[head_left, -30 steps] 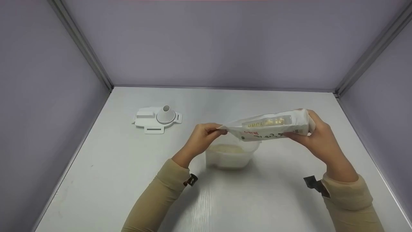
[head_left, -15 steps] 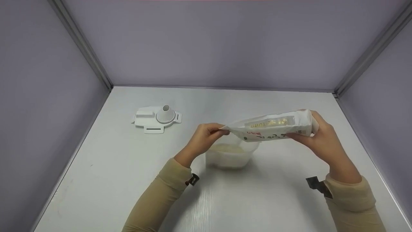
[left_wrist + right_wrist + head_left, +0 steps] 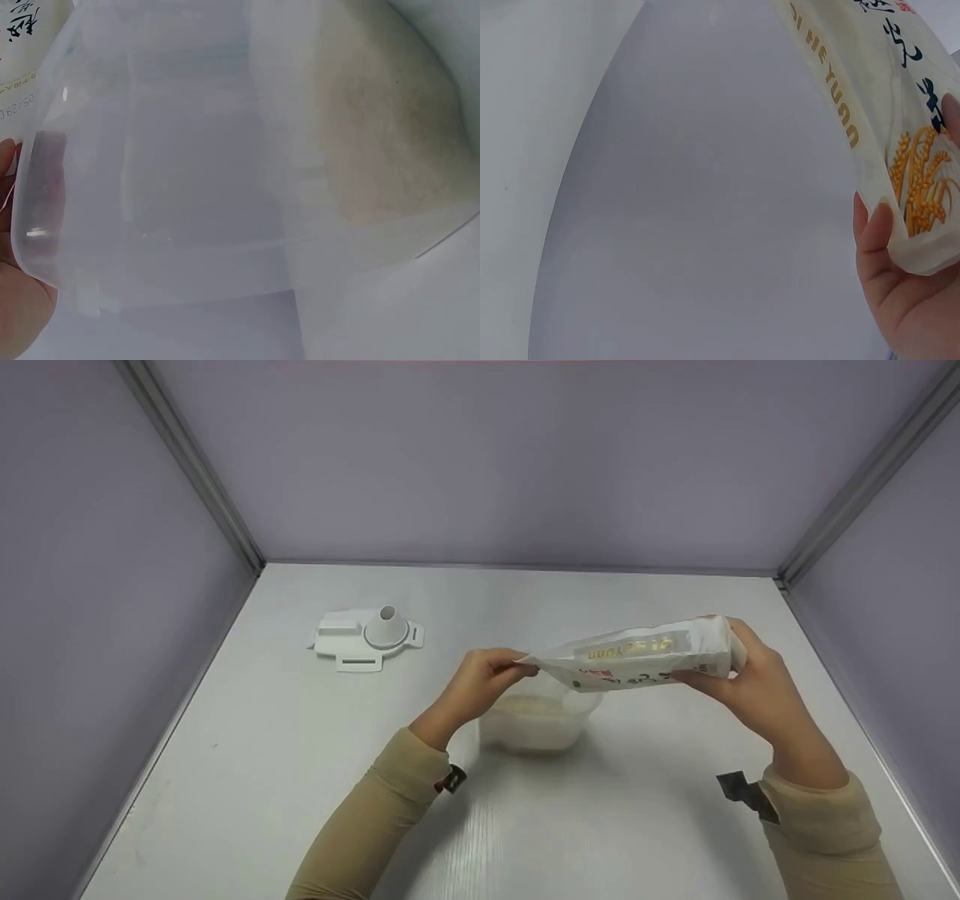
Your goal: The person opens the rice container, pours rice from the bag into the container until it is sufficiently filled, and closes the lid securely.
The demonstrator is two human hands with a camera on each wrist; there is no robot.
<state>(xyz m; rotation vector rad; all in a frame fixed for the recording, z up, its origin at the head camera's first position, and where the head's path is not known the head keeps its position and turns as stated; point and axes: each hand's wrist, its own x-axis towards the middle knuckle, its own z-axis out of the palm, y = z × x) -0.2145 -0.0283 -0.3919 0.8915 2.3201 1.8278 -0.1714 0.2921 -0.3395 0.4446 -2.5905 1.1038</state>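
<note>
A white rice bag [image 3: 637, 658], printed with dark characters, gold letters and golden grain ears, is held almost level above a clear plastic container [image 3: 534, 733]. My right hand [image 3: 757, 690] grips the bag's thick bottom end, its fingers round it in the right wrist view. At the narrow, slightly lower end, my left hand [image 3: 480, 682] pinches the bag's edge over the container's left side. Pale rice [image 3: 397, 127] covers the container's bottom in the left wrist view. The bag's mouth is hidden, so I cannot tell whether grains are flowing out.
A white lid-like piece [image 3: 341, 641] with a round spout and slotted side tabs lies on the white table [image 3: 247, 795], left of the container. Grey panels [image 3: 480, 465] enclose the table at the back and on both sides.
Both hands have shifted slightly to the right together with the rice bag. The grips look the same, and the container and the white piece have stayed in place.
</note>
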